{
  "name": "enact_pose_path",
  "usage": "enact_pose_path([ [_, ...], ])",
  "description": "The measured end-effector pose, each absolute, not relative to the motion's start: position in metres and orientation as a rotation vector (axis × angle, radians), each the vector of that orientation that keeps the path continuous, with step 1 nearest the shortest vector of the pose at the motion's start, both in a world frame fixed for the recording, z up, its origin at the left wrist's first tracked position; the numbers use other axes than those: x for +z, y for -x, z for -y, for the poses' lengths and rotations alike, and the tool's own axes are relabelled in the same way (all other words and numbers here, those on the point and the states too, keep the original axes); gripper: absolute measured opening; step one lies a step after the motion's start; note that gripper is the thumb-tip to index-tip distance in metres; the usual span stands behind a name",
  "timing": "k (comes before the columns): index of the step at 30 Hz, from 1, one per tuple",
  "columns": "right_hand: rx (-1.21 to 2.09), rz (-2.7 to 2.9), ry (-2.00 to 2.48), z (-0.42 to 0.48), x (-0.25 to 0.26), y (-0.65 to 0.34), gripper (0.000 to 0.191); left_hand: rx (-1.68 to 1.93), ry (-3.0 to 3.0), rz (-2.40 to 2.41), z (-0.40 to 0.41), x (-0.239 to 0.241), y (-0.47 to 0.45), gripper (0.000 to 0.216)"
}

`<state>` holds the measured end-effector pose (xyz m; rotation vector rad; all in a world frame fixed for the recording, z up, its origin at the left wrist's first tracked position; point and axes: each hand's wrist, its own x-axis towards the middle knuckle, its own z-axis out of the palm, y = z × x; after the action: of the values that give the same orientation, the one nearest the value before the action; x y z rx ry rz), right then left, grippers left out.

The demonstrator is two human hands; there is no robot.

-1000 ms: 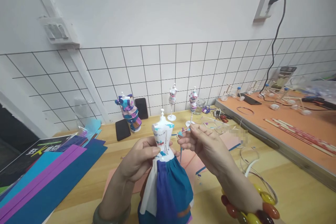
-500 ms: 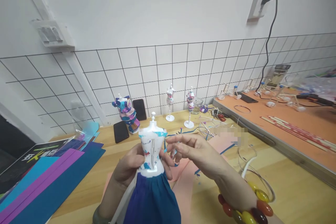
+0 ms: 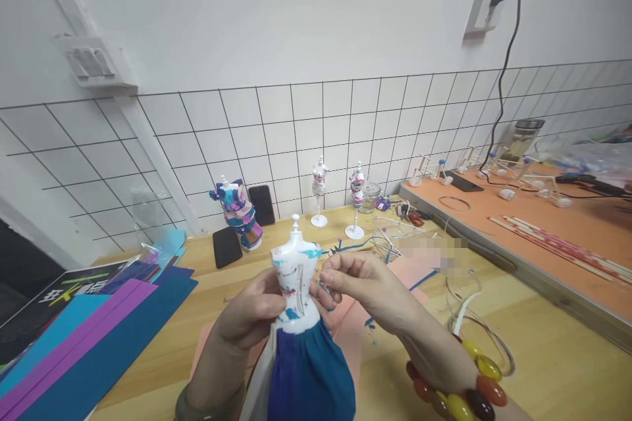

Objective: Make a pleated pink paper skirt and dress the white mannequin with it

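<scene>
A small white dress-form mannequin with paint marks stands upright in front of me, wearing a gathered blue and teal paper skirt. My left hand is wrapped round its waist from the left. My right hand sits just right of the torso, its fingertips pinched on a small teal strip against the mannequin's side. A bead bracelet circles my right wrist.
Coloured paper sheets lie at the left of the wooden table. A dressed mannequin, two phones and two small mannequins stand by the tiled wall. Pink paper and wire loops lie nearby. An orange bench is at right.
The mannequin dropped and shifted left, then rose slightly. My right hand came from level with its shoulder, off to the right, in to its side, fingers closing into a pinch.
</scene>
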<state>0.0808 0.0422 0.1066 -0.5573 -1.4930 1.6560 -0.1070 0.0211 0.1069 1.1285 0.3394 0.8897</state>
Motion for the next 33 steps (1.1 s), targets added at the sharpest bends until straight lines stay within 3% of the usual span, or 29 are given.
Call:
enact_pose_path([
  [10, 1.394, 1.022, 0.746, -0.071, 0.108, -0.117, 0.021, 1.208, -0.931, -0.472, -0.018, 0.119, 0.126, 0.026],
  [18, 1.414, 1.1, 0.884, -0.095, 0.085, -0.129, 0.035, 1.576, -0.882, -0.733, -0.013, 0.131, 0.141, 0.029],
  [24, 0.826, 1.722, 1.364, -0.125, 0.051, -0.141, 0.033, 1.768, -0.769, -0.811, -0.015, 0.139, 0.144, 0.023],
  [28, 0.565, 1.862, 1.669, -0.146, 0.023, -0.145, 0.019, 1.779, -0.776, -0.73, -0.023, 0.135, 0.147, 0.023],
  [33, 0.242, 2.113, 1.899, -0.157, -0.003, -0.144, 0.022, 1.821, -0.98, -0.751, -0.023, 0.131, 0.151, 0.022],
])
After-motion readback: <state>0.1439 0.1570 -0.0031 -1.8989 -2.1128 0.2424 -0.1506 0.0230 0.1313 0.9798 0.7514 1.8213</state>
